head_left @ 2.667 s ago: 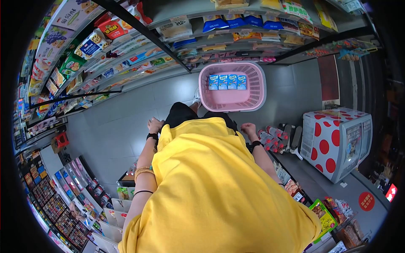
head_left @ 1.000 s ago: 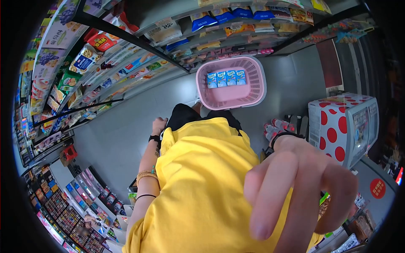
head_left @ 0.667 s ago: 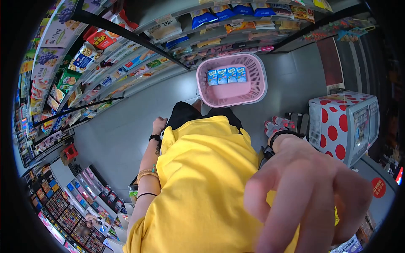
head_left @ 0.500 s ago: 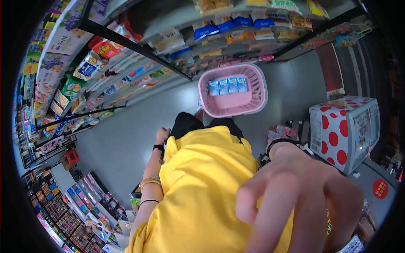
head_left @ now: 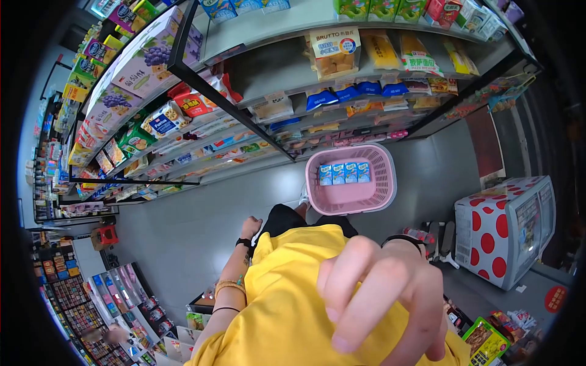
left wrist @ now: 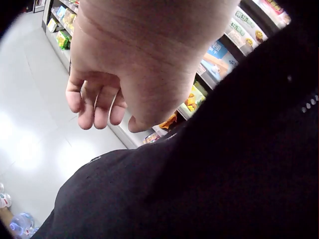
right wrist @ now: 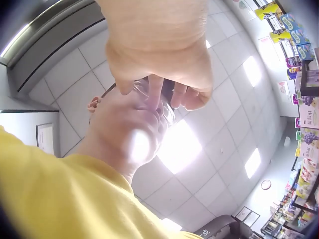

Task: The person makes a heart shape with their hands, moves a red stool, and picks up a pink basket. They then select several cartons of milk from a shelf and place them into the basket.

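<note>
My right hand [head_left: 384, 293] is raised close before the head camera, fingers loosely bent and nothing seen in them. In the right wrist view the fingers [right wrist: 155, 89] overlap the lower part of the person's head. My left hand [head_left: 251, 227] hangs beside the black trousers; in the left wrist view its fingers [left wrist: 101, 112] droop loosely and hold nothing. On the floor by the feet stands a pink basket [head_left: 348, 196]. Several small blue cartons [head_left: 345, 174] lie in a row inside it, at the side toward the shelves.
Shelves with bagged bread [head_left: 336, 58], biscuit packs [head_left: 166, 120] and purple grape boxes [head_left: 152, 55] rise in front and to the left. A red-dotted freezer [head_left: 488, 238] stands at right, with bottles [head_left: 418, 235] on the floor near it. Low display racks [head_left: 122, 293] are behind at left.
My right hand has come up from beside the body to the head; lately it shifted left and its fingers bent more. The head view has tilted up, showing more shelf. The left hand still hangs.
</note>
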The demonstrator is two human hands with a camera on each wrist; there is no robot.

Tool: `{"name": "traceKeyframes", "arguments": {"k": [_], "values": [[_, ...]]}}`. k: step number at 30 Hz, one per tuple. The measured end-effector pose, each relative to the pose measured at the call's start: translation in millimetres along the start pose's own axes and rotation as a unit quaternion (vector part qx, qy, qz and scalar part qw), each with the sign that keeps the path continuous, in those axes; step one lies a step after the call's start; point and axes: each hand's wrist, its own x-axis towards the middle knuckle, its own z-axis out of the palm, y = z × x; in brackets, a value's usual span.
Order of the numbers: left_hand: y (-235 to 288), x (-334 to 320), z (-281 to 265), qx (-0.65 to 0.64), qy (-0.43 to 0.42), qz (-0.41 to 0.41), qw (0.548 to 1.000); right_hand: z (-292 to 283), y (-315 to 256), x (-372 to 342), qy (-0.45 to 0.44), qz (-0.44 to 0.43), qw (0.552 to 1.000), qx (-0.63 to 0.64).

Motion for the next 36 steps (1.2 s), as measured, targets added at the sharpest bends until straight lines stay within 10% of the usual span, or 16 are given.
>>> {"name": "traceKeyframes", "arguments": {"k": [7,12,19,22,27,36], "values": [[-3,5,-2,-0.031,-0.01,-0.013,0.999,-19,14,6,-0.124,-0.019,0.991,-0.038],[44,12,-41,-0.025,0.014,0.131,0.991,-37,33,-23,0.012,0.197,0.961,-0.195],[222,-77,-176,-0.007,0.037,0.406,0.913,-113,83,-267,0.19,0.484,0.763,-0.384],[276,-121,-220,-0.013,0.023,0.523,0.852,-109,59,-389,0.206,0.59,0.605,-0.494],[343,-161,-262,0.026,0.083,0.677,0.731,-54,32,-540,0.281,0.649,0.478,-0.522],[444,-193,-377,-0.083,0.389,0.725,0.563,-31,76,-707,0.348,0.699,0.392,-0.486]]}}
